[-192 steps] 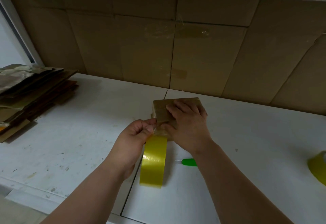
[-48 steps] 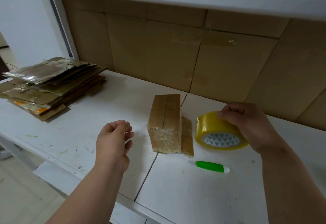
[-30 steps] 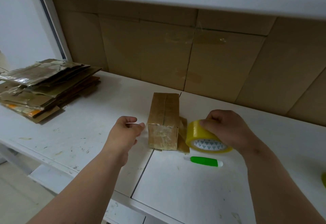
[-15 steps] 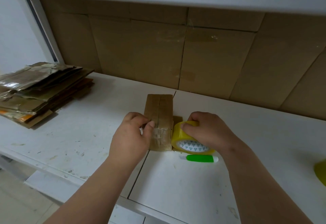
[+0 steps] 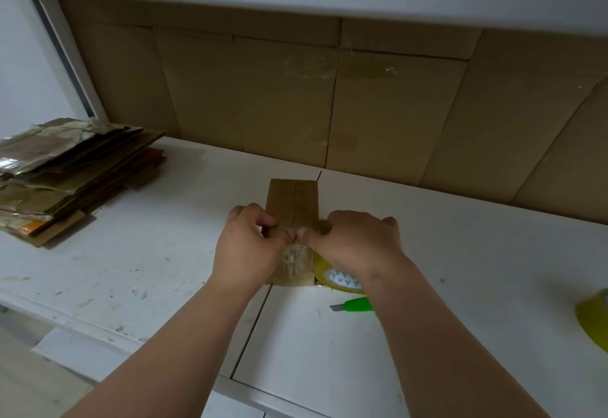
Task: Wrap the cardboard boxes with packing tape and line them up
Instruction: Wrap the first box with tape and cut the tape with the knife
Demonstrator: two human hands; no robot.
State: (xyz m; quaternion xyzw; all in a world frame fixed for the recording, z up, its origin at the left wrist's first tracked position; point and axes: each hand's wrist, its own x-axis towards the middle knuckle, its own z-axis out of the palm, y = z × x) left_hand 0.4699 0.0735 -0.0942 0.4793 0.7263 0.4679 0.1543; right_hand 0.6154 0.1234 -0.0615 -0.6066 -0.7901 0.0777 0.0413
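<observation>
Cardboard box: our left hand and right hand have converged; fingers pinch its near top edge; tape roll released alongside, taping restarting.

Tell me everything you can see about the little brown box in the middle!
The cardboard box is small, brown and oblong, lying flat on the white table with one end toward the person. Shiny tape runs along its top and crinkles over the near end. The left hand and right hand meet on it, fingertips pinching at its top. A yellow tape roll sits against its right side.
</observation>
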